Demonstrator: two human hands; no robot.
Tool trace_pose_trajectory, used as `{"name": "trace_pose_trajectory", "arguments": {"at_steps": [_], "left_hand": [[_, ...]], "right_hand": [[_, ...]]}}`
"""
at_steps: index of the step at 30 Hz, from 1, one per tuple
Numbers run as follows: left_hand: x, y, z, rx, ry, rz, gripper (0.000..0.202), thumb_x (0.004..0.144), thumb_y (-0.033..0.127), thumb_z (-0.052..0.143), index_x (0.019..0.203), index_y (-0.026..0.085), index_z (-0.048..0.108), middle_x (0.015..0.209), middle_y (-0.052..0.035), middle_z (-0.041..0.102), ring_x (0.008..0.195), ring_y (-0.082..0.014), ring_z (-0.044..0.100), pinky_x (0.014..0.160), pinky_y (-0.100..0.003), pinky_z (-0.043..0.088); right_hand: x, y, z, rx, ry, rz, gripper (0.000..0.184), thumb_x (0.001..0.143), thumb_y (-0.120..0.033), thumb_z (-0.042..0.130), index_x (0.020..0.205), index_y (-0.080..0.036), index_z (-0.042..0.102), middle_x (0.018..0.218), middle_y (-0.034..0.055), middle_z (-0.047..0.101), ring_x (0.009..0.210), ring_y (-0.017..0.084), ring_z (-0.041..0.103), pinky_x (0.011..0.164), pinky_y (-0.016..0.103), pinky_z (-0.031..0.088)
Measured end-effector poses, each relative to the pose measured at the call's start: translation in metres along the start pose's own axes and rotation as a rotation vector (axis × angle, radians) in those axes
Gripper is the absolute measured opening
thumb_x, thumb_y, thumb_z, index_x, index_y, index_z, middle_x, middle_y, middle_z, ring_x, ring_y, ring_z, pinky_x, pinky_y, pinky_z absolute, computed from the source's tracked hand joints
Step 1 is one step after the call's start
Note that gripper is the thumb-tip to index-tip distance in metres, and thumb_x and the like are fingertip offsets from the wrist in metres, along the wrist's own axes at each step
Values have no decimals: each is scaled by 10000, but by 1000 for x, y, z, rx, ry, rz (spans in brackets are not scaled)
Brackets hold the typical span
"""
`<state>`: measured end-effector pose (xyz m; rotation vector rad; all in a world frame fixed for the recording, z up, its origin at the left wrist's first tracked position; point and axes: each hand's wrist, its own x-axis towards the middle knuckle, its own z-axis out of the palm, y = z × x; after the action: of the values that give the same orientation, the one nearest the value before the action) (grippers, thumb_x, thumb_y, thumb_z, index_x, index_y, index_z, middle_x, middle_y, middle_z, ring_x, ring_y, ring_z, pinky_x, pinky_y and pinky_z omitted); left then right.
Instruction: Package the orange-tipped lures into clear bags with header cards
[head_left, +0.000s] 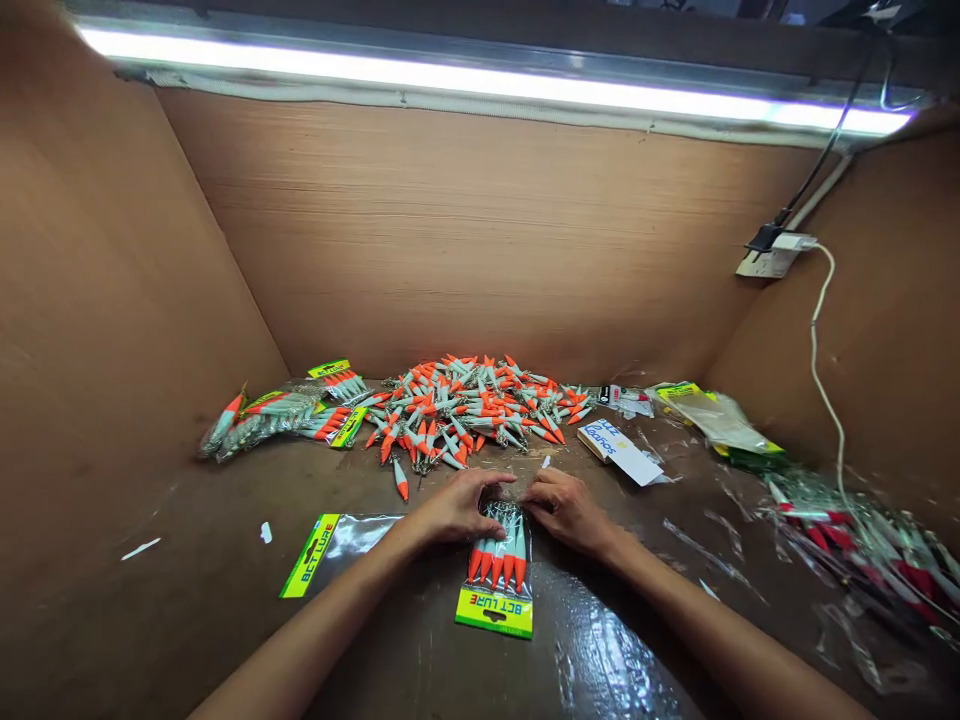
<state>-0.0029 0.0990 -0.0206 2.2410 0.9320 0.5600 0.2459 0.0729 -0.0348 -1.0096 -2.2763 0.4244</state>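
A clear bag (pixel 494 610) with a yellow-green "BCT LURE" header lies in front of me, its header towards me. Inside is a row of several pale-and-orange fishing lures (pixel 496 565). My left hand (pixel 469 508) rests at the bag's far end, thumb on the plastic and forefinger held apart from it. At the far right corner, the fingers of my right hand (pixel 562 508) are pinched together on the bag's edge; their tips are partly hidden. Just beyond them shows a small white strip (pixel 546 462). Left of the bag lies another BCT LURE bag (pixel 352 535), partly behind my left forearm.
Loose lures form a pile (pixel 472 405) at the back, with one single lure (pixel 400 480) nearer. Filled bags (pixel 285 415) lie back left. At right are a labelled white card (pixel 621 452), flat bags (pixel 712 418) and red-and-white lures (pixel 825 535). A white cable (pixel 817 330) hangs there.
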Motion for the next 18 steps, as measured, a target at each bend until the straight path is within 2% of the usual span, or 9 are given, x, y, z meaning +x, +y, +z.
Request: {"name": "trace_pose_trajectory", "arguments": {"at_steps": [3, 5, 9, 11, 14, 16, 18], "left_hand": [[-7, -1, 2, 192, 53, 62, 627, 674, 422, 871, 1242, 254, 665, 1041, -48, 709, 954, -240, 651, 861, -356, 500], [-14, -1, 7, 218, 68, 78, 484, 750, 429, 820, 1186, 256, 700, 1070, -60, 724, 1048, -263, 646, 919, -384, 496], [-34, 1, 18, 282, 68, 114, 355, 920, 415, 647, 1256, 301, 662, 1246, -45, 703, 1297, -277, 541, 1103, -465, 391], [-47, 4, 19, 392, 42, 128, 450, 959, 477, 559, 1380, 318, 557, 1389, -46, 614, 1379, -284, 459, 1150, -501, 331], [-68, 12, 15, 519, -60, 117, 700, 950, 611, 466, 1552, 330, 247, 1585, -51, 359, 1480, -297, 276, 1198, -527, 218], [-78, 17, 11, 531, -128, 92, 805, 937, 666, 425, 1576, 329, 69, 1638, -43, 203, 1514, -311, 146, 1209, -546, 143], [-80, 21, 8, 505, -153, 66, 815, 943, 673, 398, 1574, 334, 9, 1653, -36, 124, 1522, -320, 67, 1207, -558, 117]], "right_hand": [[-9, -3, 3, -62, 30, -88, 220, 951, -198, 575, 1072, -276, 742, 1005, 60, 678, 886, 182, 612, 766, 284, 467], [-15, -5, 5, -117, 36, -145, 229, 959, -211, 570, 1094, -295, 735, 1066, 60, 673, 868, 171, 610, 744, 274, 469], [-21, -9, 5, -260, -15, -229, 240, 978, -209, 530, 1111, -282, 717, 1121, 63, 678, 881, 180, 598, 755, 295, 456], [-25, -13, 1, -361, -91, -277, 271, 990, -204, 495, 1173, -267, 685, 1163, 69, 682, 883, 192, 586, 764, 320, 448], [-35, -17, -8, -479, -209, -313, 393, 985, -192, 468, 1361, -256, 560, 1348, 87, 607, 955, 218, 574, 805, 359, 443], [-43, -19, -15, -509, -271, -327, 476, 979, -215, 474, 1451, -277, 463, 1473, 82, 505, 1033, 238, 560, 851, 385, 437], [-48, -20, -21, -511, -312, -322, 511, 977, -246, 482, 1480, -314, 420, 1529, 63, 443, 1074, 249, 550, 879, 401, 428]]}}
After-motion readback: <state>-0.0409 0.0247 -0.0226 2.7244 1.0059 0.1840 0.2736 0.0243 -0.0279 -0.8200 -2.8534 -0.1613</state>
